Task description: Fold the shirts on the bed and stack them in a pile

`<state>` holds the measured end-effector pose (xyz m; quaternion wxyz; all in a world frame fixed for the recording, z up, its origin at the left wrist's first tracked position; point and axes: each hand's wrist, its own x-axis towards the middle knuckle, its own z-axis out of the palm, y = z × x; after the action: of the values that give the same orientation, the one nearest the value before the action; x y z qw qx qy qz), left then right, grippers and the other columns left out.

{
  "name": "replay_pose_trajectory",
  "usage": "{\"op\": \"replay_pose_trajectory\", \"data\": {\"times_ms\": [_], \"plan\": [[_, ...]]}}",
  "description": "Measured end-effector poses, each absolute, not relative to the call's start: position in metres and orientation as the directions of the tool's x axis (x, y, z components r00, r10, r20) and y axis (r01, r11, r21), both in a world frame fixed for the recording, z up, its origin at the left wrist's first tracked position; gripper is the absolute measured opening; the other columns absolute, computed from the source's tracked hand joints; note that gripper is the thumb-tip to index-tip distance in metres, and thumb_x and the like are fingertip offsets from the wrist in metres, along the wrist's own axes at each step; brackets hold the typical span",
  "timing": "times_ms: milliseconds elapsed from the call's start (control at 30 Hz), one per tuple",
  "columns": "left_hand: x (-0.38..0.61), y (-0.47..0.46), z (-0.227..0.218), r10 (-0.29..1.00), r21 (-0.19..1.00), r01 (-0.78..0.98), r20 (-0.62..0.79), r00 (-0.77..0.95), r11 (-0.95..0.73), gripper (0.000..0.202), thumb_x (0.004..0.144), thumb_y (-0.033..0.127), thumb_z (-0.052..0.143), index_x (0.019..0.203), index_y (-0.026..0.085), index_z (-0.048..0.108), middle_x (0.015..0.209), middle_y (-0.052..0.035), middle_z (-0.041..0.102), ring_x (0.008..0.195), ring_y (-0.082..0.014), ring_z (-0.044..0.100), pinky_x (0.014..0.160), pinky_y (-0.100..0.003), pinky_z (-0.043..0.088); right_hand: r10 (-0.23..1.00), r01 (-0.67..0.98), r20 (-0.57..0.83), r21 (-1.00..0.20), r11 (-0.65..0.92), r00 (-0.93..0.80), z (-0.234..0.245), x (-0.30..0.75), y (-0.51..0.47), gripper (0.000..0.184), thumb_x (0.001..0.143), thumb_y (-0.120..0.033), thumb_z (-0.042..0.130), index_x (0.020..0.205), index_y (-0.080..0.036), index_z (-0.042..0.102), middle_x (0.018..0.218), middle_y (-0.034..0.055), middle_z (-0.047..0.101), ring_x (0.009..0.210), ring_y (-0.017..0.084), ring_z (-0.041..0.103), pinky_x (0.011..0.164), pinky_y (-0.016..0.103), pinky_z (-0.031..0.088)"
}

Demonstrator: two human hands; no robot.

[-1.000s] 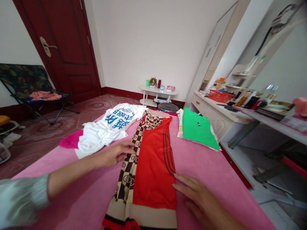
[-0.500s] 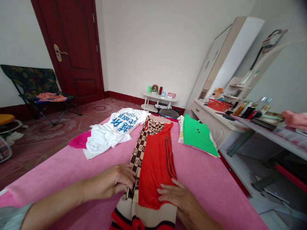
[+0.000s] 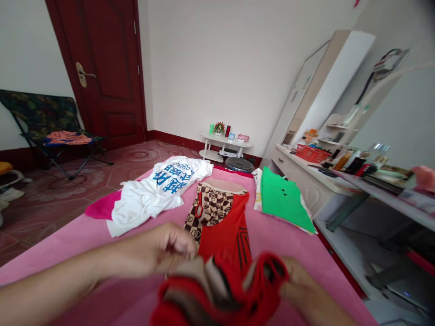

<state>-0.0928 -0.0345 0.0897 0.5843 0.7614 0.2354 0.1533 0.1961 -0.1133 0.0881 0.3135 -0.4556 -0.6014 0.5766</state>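
A pair of red pants (image 3: 220, 240) with brown-and-beige checked panels lies lengthwise in front of me, its waist with a red drawstring at the far end. The near end, red with beige and black bands, is bunched up off the bed and blurred by motion. My left hand (image 3: 166, 249) has its fingers closed on the left side of this raised cloth. On the right, my right hand (image 3: 299, 285) grips the red edge, its fingers partly hidden behind the fabric. Left of the pants lies a rumpled white T-shirt (image 3: 146, 199) with blue lettering.
All this lies on a pink bedspread (image 3: 285, 271). A green folded garment (image 3: 283, 194) rests at the right on other clothes. Bright pink cloth (image 3: 103, 206) shows under the T-shirt. A cluttered dressing table (image 3: 306, 167) borders the right side; a folding chair (image 3: 64, 136) stands left.
Both hands have taken hold of the near end of the pants and lifted it, bunching it. The waist end has been pulled closer to me. Before, the hands lay on the flat cloth.
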Motion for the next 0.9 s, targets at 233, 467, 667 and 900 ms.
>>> {"op": "replay_pose_trajectory", "data": {"times_ms": [233, 467, 667, 900], "plan": [[-0.033, 0.144, 0.044, 0.979, 0.994, 0.113, -0.035, 0.202, 0.012, 0.043, 0.07, 0.037, 0.072, 0.102, 0.014, 0.058, 0.078, -0.0037, 0.067, 0.068, -0.0169, 0.064, 0.067, -0.029, 0.052, 0.979, -0.06, 0.022, -0.998, 0.035, 0.205, 0.043, 0.223, 0.089, 0.046, 0.071, -0.034, 0.069, 0.113, -0.017, 0.058, 0.083, 0.006, 0.07, 0.073, 0.02, 0.067, 0.076, 0.037, 0.054], [-0.032, 0.169, -0.049, 0.968, 0.815, 0.523, 0.217, 0.127, -0.251, 0.055, 0.067, 0.035, 0.072, 0.118, 0.02, 0.056, 0.108, -0.0063, 0.066, 0.1, -0.0251, 0.063, 0.091, -0.037, 0.047, 0.886, 0.387, 0.357, -0.893, 0.231, 0.295, -0.071, 0.254, 0.125, 0.051, 0.069, -0.034, 0.063, 0.117, -0.018, 0.058, 0.115, 0.0108, 0.063, 0.089, 0.022, 0.064, 0.086, 0.041, 0.05], [-0.031, 0.158, -0.05, 0.925, 0.681, 0.64, 0.352, 0.141, -0.357, 0.058, 0.07, 0.032, 0.07, 0.123, 0.015, 0.053, 0.123, -0.0114, 0.057, 0.112, -0.0272, 0.056, 0.1, -0.04, 0.042, 0.843, 0.507, 0.455, -0.819, 0.269, 0.288, -0.069, 0.252, 0.119, 0.041, 0.073, -0.035, 0.059, 0.109, -0.017, 0.063, 0.111, 0.0114, 0.063, 0.092, 0.023, 0.061, 0.086, 0.043, 0.049], [-0.062, 0.086, -0.026, 0.808, 0.582, 0.561, 0.448, 0.382, -0.588, 0.044, 0.079, 0.039, 0.062, 0.119, 0.021, 0.058, 0.135, -0.0114, 0.045, 0.126, -0.0282, 0.042, 0.105, -0.043, 0.036, 0.834, 0.716, 0.551, -0.578, 0.392, -0.012, -0.029, 0.235, 0.026, 0.031, 0.082, -0.04, 0.057, 0.107, -0.023, 0.063, 0.122, 0.0089, 0.055, 0.116, 0.024, 0.049, 0.102, 0.044, 0.037]]}}
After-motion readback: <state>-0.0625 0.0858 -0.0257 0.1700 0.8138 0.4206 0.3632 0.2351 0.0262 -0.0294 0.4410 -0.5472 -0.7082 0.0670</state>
